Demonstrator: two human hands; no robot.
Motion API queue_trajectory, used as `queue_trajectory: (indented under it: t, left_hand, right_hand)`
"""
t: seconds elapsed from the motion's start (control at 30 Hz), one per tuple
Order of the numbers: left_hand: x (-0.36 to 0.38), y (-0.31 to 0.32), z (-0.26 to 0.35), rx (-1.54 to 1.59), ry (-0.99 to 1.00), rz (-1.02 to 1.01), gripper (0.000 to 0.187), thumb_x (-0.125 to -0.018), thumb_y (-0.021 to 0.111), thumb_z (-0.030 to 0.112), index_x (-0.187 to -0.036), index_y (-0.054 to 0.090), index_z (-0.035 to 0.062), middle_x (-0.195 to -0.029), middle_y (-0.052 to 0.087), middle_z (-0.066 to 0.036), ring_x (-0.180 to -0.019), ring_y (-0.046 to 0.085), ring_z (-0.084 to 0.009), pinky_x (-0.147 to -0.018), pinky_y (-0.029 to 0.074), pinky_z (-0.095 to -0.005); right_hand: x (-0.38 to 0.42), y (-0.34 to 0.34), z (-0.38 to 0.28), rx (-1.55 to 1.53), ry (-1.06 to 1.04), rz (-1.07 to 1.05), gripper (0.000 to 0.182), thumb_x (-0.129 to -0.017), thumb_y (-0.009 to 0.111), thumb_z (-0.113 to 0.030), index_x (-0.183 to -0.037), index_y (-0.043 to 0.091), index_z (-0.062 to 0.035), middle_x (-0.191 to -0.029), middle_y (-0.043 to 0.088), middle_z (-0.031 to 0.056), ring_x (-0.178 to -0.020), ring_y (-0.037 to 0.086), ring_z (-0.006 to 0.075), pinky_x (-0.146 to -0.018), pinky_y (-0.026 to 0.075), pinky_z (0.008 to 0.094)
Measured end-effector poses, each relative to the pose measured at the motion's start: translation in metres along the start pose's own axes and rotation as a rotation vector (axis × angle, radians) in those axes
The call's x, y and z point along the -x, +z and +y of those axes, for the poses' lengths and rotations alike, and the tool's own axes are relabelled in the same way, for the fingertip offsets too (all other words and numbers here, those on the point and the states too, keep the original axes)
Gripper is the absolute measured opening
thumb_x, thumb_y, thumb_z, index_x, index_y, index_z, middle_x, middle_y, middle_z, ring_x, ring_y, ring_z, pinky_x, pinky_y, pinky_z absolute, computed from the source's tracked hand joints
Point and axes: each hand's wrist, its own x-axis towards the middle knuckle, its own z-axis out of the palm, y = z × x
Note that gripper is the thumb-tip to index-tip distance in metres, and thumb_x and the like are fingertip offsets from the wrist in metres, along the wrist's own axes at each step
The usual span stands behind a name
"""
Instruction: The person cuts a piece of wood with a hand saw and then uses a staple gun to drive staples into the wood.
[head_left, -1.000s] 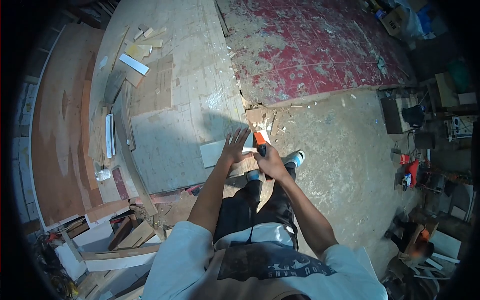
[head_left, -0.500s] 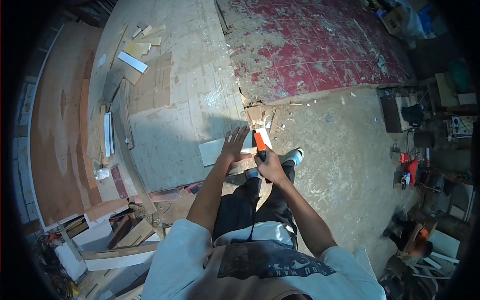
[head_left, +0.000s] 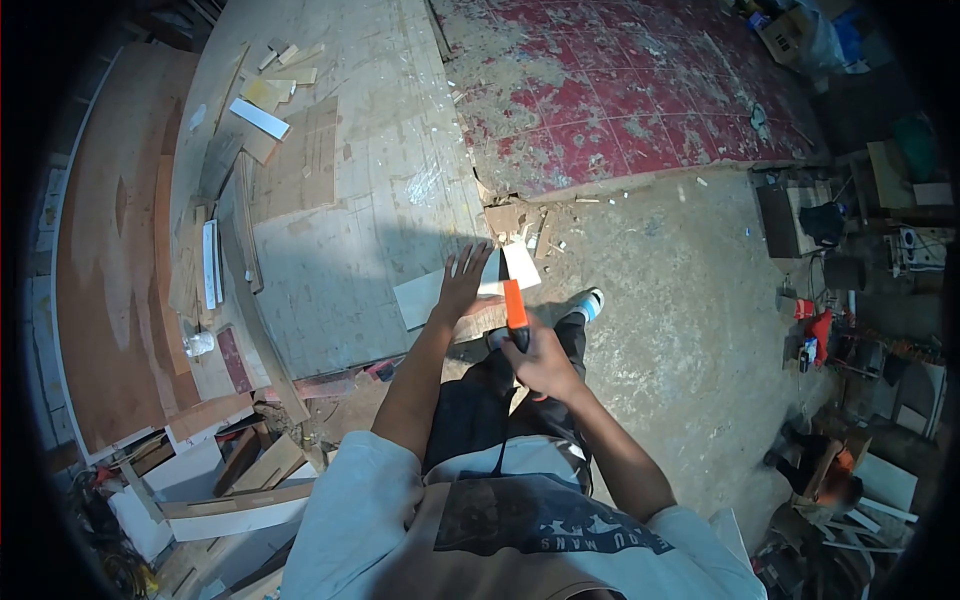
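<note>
A pale, narrow board [head_left: 424, 302] lies across the edge of the wooden platform. My left hand [head_left: 462, 285] rests flat on it with the fingers spread. My right hand [head_left: 545, 362] is closed around the black grip of a hand saw [head_left: 515, 305] with an orange part in front. The saw is over the board's right end, just right of my left hand; its blade is seen nearly edge-on and hard to make out. A white end of wood [head_left: 521, 265] shows beyond the saw, past a dark narrow strip.
Wood offcuts [head_left: 275, 95] lie on the platform [head_left: 375, 170]. Scrap boards [head_left: 265, 465] are piled at lower left. Small chips lie by the platform edge on the concrete floor [head_left: 680, 300]. Another person [head_left: 835, 475] is low at the right, beside wooden pieces.
My right hand has pulled the saw back toward my body, slightly down in the view. My left hand stays on the board. The whole view has shifted slightly.
</note>
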Motion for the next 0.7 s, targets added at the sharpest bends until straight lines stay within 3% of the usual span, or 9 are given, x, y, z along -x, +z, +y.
queue_trajectory:
  t: [0.13, 0.17, 0.27, 0.4, 0.47, 0.53, 0.6, 0.67, 0.7]
  left_hand:
    - [-0.002, 0.0, -0.003, 0.046, -0.035, 0.025, 0.116, -0.057, 0.074, 0.066, -0.149, 0.021, 0.0188, -0.156, 0.018, -0.002, -0.145, 0.014, -0.0266, -0.114, 0.012, -0.0564]
    - [-0.001, -0.006, -0.004, 0.048, 0.001, -0.024, 0.117, -0.056, 0.074, 0.067, -0.149, 0.021, 0.0191, -0.157, 0.018, -0.002, -0.145, 0.014, -0.0266, -0.114, 0.012, -0.0566]
    - [0.002, -0.011, -0.003, 0.035, 0.044, -0.067, 0.119, -0.053, 0.075, 0.068, -0.148, 0.023, 0.0199, -0.157, 0.017, -0.002, -0.145, 0.014, -0.0261, -0.114, 0.013, -0.0568]
    - [-0.001, -0.003, -0.005, 0.039, 0.018, -0.054, 0.12, -0.052, 0.075, 0.069, -0.148, 0.022, 0.0208, -0.157, 0.015, -0.002, -0.146, 0.011, -0.0256, -0.114, 0.011, -0.0564]
    - [-0.002, 0.002, -0.007, 0.029, -0.003, -0.059, 0.121, -0.052, 0.076, 0.069, -0.148, 0.021, 0.021, -0.158, 0.015, -0.003, -0.146, 0.01, -0.0255, -0.114, 0.011, -0.0563]
    - [-0.006, 0.004, -0.007, 0.021, -0.038, -0.042, 0.121, -0.053, 0.075, 0.069, -0.149, 0.02, 0.0209, -0.158, 0.013, -0.003, -0.146, 0.009, -0.0256, -0.115, 0.01, -0.056]
    - [-0.009, -0.001, -0.009, 0.03, -0.033, -0.08, 0.119, -0.055, 0.074, 0.07, -0.149, 0.02, 0.0208, -0.158, 0.013, -0.003, -0.146, 0.009, -0.0259, -0.115, 0.009, -0.0561]
    - [-0.003, 0.0, -0.006, 0.025, 0.002, -0.023, 0.118, -0.055, 0.073, 0.07, -0.149, 0.02, 0.0212, -0.158, 0.012, -0.003, -0.146, 0.009, -0.0266, -0.115, 0.008, -0.0561]
    - [0.002, 0.001, -0.003, 0.026, 0.005, -0.034, 0.118, -0.055, 0.073, 0.07, -0.149, 0.02, 0.0212, -0.158, 0.012, -0.003, -0.146, 0.009, -0.0266, -0.115, 0.008, -0.0561]
  right_hand:
    - [-0.004, -0.005, -0.005, 0.025, 0.053, -0.024, 0.035, -0.087, 0.059, -0.009, -0.117, 0.05, 0.0053, -0.061, 0.052, 0.0028, -0.05, 0.049, 0.009, -0.044, 0.039, 0.0267]
    - [-0.001, -0.007, -0.003, -0.092, 0.003, 0.002, 0.028, -0.088, 0.059, -0.011, -0.109, 0.05, 0.0042, -0.057, 0.048, 0.0008, -0.041, 0.046, 0.0087, -0.038, 0.035, 0.0262]
    - [0.009, -0.015, -0.002, -0.211, 0.19, -0.027, 0.019, -0.09, 0.058, -0.012, -0.1, 0.05, 0.0011, -0.06, 0.049, 0.0009, -0.042, 0.046, 0.0077, -0.038, 0.035, 0.0257]
    - [0.013, -0.004, -0.014, -0.204, 0.117, 0.017, 0.015, -0.091, 0.057, -0.009, -0.1, 0.048, -0.0009, -0.059, 0.049, 0.0001, -0.043, 0.047, 0.0073, -0.039, 0.035, 0.025]
    - [0.026, -0.007, -0.031, -0.211, 0.104, 0.005, 0.015, -0.091, 0.056, -0.009, -0.1, 0.048, -0.0001, -0.059, 0.05, 0.0006, -0.044, 0.048, 0.0072, -0.039, 0.036, 0.0258]
    - [0.034, -0.01, -0.042, -0.034, 0.021, 0.035, 0.027, -0.086, 0.057, -0.006, -0.11, 0.051, 0.0061, -0.064, 0.058, 0.0116, -0.056, 0.057, 0.0153, -0.052, 0.045, 0.0323]
    - [0.027, -0.012, -0.033, -0.111, -0.047, 0.048, 0.027, -0.085, 0.058, -0.005, -0.109, 0.053, 0.0059, -0.067, 0.06, 0.0132, -0.062, 0.059, 0.0164, -0.058, 0.046, 0.0329]
    - [0.013, -0.012, -0.021, -0.061, 0.095, 0.052, 0.026, -0.084, 0.057, -0.005, -0.107, 0.055, 0.0048, -0.066, 0.06, 0.013, -0.061, 0.059, 0.015, -0.056, 0.046, 0.0328]
    - [-0.009, -0.006, 0.011, -0.041, 0.013, 0.045, 0.018, -0.089, 0.056, -0.007, -0.103, 0.049, 0.0018, -0.059, 0.051, 0.0026, -0.044, 0.05, 0.011, -0.04, 0.039, 0.0286]
